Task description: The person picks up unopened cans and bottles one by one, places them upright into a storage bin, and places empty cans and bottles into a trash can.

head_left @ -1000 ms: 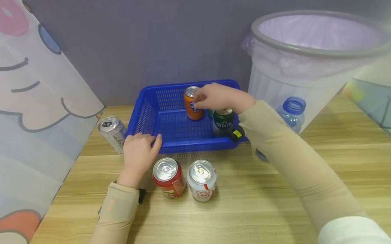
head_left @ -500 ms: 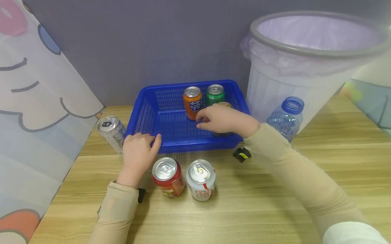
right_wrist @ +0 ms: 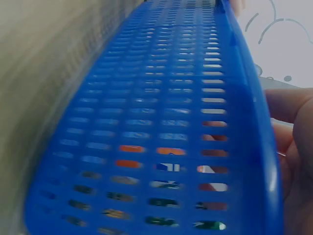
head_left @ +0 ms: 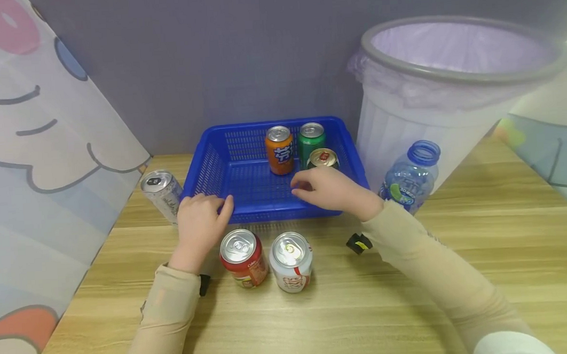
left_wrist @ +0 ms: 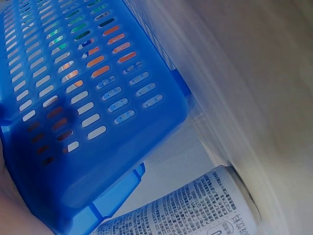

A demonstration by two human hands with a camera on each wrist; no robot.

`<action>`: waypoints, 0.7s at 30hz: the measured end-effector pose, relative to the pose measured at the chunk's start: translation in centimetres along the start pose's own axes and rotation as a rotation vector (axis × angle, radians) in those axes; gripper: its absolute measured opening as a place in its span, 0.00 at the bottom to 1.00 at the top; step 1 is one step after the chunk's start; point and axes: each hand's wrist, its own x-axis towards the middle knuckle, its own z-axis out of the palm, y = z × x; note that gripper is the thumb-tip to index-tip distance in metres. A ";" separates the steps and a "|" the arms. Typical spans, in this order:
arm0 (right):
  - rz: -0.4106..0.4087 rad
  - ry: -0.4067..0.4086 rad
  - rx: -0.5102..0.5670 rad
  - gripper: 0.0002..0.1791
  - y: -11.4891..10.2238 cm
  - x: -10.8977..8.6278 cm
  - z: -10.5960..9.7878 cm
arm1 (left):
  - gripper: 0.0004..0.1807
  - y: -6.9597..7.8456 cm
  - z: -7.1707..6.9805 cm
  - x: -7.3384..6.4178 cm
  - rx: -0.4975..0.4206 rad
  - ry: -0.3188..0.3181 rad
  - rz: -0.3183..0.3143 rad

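Observation:
My left hand (head_left: 201,226) holds the front left corner of a blue plastic basket (head_left: 285,213), its thumb lying along the front rim. In the left wrist view only an edge of that hand (left_wrist: 14,210) shows beside the basket wall (left_wrist: 146,117). My right hand (head_left: 334,191) hovers over the basket's front right part, fingers loosely bent and nothing seen between them. Inside the basket stand an orange soda can (head_left: 280,151), a green can (head_left: 312,142) and a dark green can with a gold top (head_left: 323,158), partly hidden behind the right hand.
In front of the basket stand a red cola can (head_left: 244,259) and a white can (head_left: 291,263). A patterned white can (head_left: 163,193) is at its left. To the right are a blue-tinted plastic bottle (head_left: 412,175) without a cap and a lined trash bin (head_left: 452,98).
My right hand has drawn back from the orange can towards the basket's front rim, uncovering the green cans. The left hand stays in place.

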 end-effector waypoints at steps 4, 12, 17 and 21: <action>-0.024 0.049 0.013 0.10 0.4 -0.7 0.5 | 0.25 0.0 -0.1 0.0 0.003 0.001 0.003; -0.068 0.176 0.041 0.09 0.9 -1.9 1.4 | 0.25 0.0 0.0 -0.1 0.007 -0.004 -0.005; -0.100 0.260 0.020 0.08 1.0 -2.9 1.9 | 0.25 0.0 0.0 0.0 0.007 -0.005 -0.004; -0.118 0.303 0.008 0.07 1.0 -3.9 2.3 | 0.25 0.0 0.0 0.0 0.006 -0.012 -0.007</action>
